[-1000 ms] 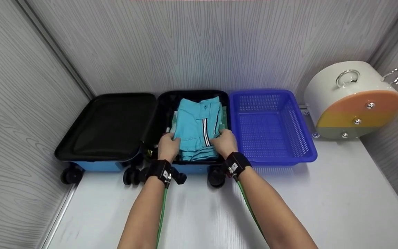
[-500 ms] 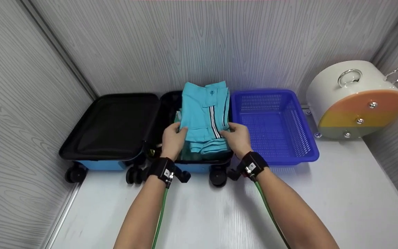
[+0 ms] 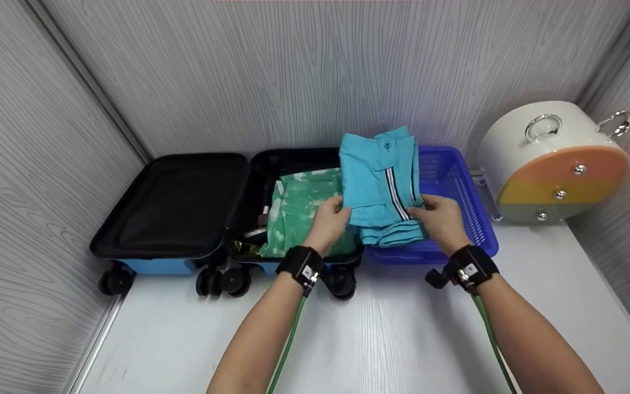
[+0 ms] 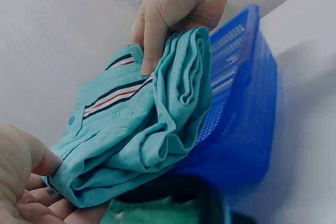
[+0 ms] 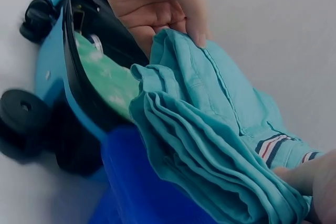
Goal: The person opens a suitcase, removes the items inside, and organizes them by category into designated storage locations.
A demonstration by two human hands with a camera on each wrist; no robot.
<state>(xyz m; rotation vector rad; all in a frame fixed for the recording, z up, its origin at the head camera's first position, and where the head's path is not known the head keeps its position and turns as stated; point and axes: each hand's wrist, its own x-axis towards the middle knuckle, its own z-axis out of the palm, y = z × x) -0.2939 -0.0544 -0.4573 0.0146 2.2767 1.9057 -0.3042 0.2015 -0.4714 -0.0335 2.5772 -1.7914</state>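
Observation:
Folded turquoise shorts (image 3: 372, 183) with a button and a dark-and-white stripe are held up between both hands. My left hand (image 3: 328, 223) pinches their left edge, thumb on top and fingers beneath, as the left wrist view shows. On the right edge, my right hand (image 3: 443, 221) grips the cloth with its thumb over the stripe. The shorts hang over the left part of a blue plastic basket (image 3: 482, 219) and the right rim of an open suitcase (image 3: 257, 164). Inside the suitcase lies a green patterned folded cloth (image 3: 301, 205).
The suitcase's black lid half (image 3: 178, 205) lies to the left, with wheels (image 3: 115, 280) at the front. Small items (image 3: 255, 234) sit along the suitcase's left inside. A white drum-shaped container (image 3: 555, 158) with metal handles stands right of the basket, near the wall.
Both hands have lifted the turquoise shorts out of the suitcase and carried them right, over the basket. The green patterned cloth underneath now shows.

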